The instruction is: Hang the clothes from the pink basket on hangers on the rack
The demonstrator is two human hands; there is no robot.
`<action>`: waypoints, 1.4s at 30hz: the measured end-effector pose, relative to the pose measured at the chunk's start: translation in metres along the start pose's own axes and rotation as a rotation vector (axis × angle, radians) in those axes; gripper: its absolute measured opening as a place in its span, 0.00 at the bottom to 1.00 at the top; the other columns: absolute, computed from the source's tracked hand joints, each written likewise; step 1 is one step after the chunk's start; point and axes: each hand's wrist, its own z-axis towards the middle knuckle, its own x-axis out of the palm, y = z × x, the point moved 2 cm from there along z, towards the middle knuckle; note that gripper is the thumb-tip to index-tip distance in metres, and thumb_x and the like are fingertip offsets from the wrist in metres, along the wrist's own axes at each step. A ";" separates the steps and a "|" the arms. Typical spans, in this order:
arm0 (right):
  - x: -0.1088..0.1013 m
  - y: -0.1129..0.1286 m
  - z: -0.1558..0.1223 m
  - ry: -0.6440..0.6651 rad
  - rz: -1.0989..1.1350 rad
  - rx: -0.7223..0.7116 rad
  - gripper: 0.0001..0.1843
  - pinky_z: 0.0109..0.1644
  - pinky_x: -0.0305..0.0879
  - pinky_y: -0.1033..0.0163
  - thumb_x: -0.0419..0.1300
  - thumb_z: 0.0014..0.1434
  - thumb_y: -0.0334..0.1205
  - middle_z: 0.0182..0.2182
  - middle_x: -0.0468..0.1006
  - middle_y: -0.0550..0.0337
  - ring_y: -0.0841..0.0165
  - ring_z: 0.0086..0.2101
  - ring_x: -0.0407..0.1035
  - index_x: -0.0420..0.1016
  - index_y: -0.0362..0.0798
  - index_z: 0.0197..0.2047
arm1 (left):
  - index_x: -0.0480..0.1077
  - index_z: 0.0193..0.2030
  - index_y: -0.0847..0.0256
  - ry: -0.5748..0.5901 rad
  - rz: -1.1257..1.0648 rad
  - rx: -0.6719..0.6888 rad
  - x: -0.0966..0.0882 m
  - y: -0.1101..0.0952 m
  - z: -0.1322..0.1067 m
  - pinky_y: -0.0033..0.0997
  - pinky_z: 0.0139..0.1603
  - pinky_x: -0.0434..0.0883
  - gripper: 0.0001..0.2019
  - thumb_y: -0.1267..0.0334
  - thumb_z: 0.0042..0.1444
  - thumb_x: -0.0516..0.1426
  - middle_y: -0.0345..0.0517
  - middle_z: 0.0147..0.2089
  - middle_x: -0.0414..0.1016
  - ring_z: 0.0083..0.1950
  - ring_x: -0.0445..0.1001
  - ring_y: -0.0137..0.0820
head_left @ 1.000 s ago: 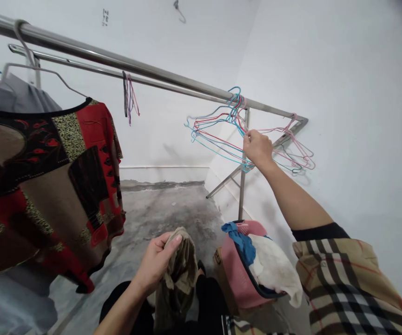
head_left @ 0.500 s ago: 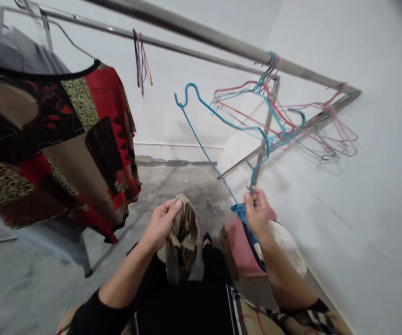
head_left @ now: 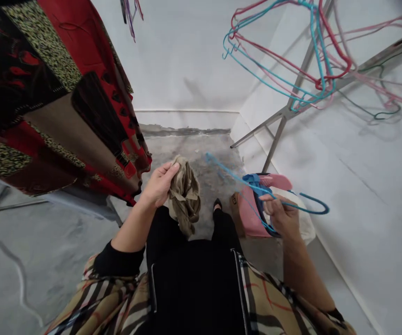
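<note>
My left hand point(head_left: 161, 184) is closed on the top edge of a crumpled khaki garment point(head_left: 186, 195), which hangs in folds in front of my legs; what kind of garment it is does not show. In my right hand point(head_left: 281, 215) is a blue clothes hanger point(head_left: 235, 176), gripped near its neck. The hanger's hook points to the right, and its body stretches left, partly blurred. Below the hanger stands a pink basket point(head_left: 247, 214) with blue cloth point(head_left: 255, 182) and white cloth point(head_left: 303, 204) in it.
A patterned red and black top point(head_left: 82, 93) hangs at the left. Blue and red hangers point(head_left: 312, 83) dangle from the rack at the upper right, by its metal legs point(head_left: 284, 116). White walls point(head_left: 194, 60) stand ahead and right. A cardboard box point(head_left: 236, 209) sits beside the basket.
My right hand has lowered the blue hanger and turned it from upright to nearly flat, hook now to the right. The left hand keeps hold of the khaki garment. The view has tilted down.
</note>
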 end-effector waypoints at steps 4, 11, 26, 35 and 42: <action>-0.003 0.003 -0.008 0.093 -0.138 -0.062 0.20 0.24 0.56 0.61 0.61 0.56 0.59 0.14 0.65 0.63 0.70 0.18 0.57 0.83 0.51 0.34 | 0.73 0.37 0.63 0.016 0.050 0.034 -0.001 -0.002 0.004 0.27 0.36 0.74 0.17 0.50 0.50 0.65 0.40 0.32 0.77 0.32 0.75 0.28; 0.032 0.013 0.002 0.278 -0.268 -0.084 0.16 0.45 0.69 0.57 0.57 0.61 0.52 0.34 0.83 0.58 0.62 0.36 0.75 0.84 0.54 0.36 | 0.74 0.37 0.63 0.071 0.179 0.086 0.013 0.010 0.001 0.22 0.32 0.69 0.18 0.49 0.51 0.64 0.39 0.30 0.74 0.29 0.69 0.23; 0.098 -0.004 0.039 0.191 -0.035 -0.120 0.27 0.29 0.56 0.66 0.60 0.54 0.61 0.18 0.63 0.64 0.74 0.23 0.56 0.67 0.47 0.18 | 0.79 0.43 0.55 0.271 1.396 0.779 0.048 0.002 -0.029 0.43 0.53 0.63 0.12 0.57 0.62 0.55 0.52 0.46 0.77 0.51 0.69 0.42; 0.075 0.004 0.039 -0.173 -0.199 -0.487 0.15 0.41 0.67 0.61 0.61 0.58 0.52 0.34 0.75 0.56 0.67 0.36 0.69 0.74 0.47 0.35 | 0.78 0.46 0.51 0.238 1.641 0.945 0.040 -0.014 -0.028 0.28 0.25 0.55 0.16 0.52 0.66 0.51 0.42 0.30 0.75 0.30 0.71 0.29; 0.082 -0.073 0.000 -0.318 -0.357 -0.366 0.09 0.45 0.66 0.57 0.60 0.60 0.45 0.30 0.73 0.57 0.65 0.35 0.68 0.72 0.49 0.31 | 0.79 0.41 0.53 0.023 1.564 1.020 0.030 -0.026 -0.035 0.26 0.26 0.57 0.12 0.53 0.63 0.56 0.40 0.26 0.71 0.28 0.70 0.27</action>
